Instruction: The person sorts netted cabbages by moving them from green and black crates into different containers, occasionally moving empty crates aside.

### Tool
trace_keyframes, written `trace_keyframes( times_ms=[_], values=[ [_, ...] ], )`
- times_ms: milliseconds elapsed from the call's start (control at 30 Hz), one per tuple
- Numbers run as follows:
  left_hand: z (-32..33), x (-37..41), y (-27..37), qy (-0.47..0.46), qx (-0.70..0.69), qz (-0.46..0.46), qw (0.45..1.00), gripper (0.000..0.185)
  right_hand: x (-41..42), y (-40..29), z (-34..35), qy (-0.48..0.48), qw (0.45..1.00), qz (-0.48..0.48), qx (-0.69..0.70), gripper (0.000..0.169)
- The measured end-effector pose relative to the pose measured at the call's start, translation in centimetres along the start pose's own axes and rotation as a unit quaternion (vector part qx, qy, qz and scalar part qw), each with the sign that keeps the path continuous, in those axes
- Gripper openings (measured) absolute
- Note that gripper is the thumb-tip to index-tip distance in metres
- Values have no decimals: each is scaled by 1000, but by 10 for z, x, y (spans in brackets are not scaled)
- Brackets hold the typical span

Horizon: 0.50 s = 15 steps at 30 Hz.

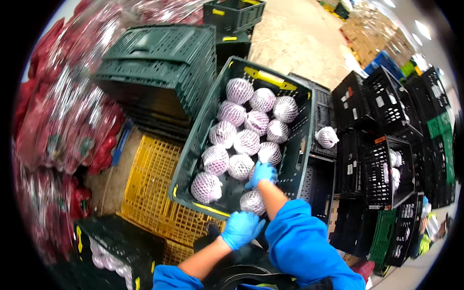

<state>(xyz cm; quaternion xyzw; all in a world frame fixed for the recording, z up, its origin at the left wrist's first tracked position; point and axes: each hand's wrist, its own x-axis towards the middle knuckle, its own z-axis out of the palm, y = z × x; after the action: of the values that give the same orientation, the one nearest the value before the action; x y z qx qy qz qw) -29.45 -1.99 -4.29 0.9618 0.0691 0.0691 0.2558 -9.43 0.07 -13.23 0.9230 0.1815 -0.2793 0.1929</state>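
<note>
A dark green plastic crate (183, 168) with yellow latches stands before me, tilted in view. Inside lie several round purple heads of produce (247, 142) in white net sleeves. My right hand (264, 174), in a blue glove, reaches into the crate's right side, with fingers and thumb around a netted head that it mostly hides. Another netted head (252, 202) lies in the near corner, below my right hand. My left hand (241, 228), also gloved in blue, is at the crate's near rim beside that head; whether it grips the rim is hidden.
Left of the crate rises a stack of green crates (159, 47), above a yellow plastic pallet (152, 177). Film-wrapped red sacks (61, 119) fill the far left. Black crates (348, 163) stand at right; one netted head (327, 137) rests on a crate there. A person (429, 228) is at far right.
</note>
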Motion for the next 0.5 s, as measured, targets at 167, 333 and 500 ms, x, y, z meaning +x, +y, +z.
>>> trace_keyframes(
  times_ms=[167,333,500],
  values=[
    [4,-9,-24,-21,-11,38,999,29,7,-4,15,35,994,-69,82,81],
    [-2,-2,-6,0,-44,67,997,27,10,63,2,27,973,-121,196,95],
    [-20,3,-17,-69,-93,89,989,22,-55,126,-102,-32,810,-338,479,88]
  ],
)
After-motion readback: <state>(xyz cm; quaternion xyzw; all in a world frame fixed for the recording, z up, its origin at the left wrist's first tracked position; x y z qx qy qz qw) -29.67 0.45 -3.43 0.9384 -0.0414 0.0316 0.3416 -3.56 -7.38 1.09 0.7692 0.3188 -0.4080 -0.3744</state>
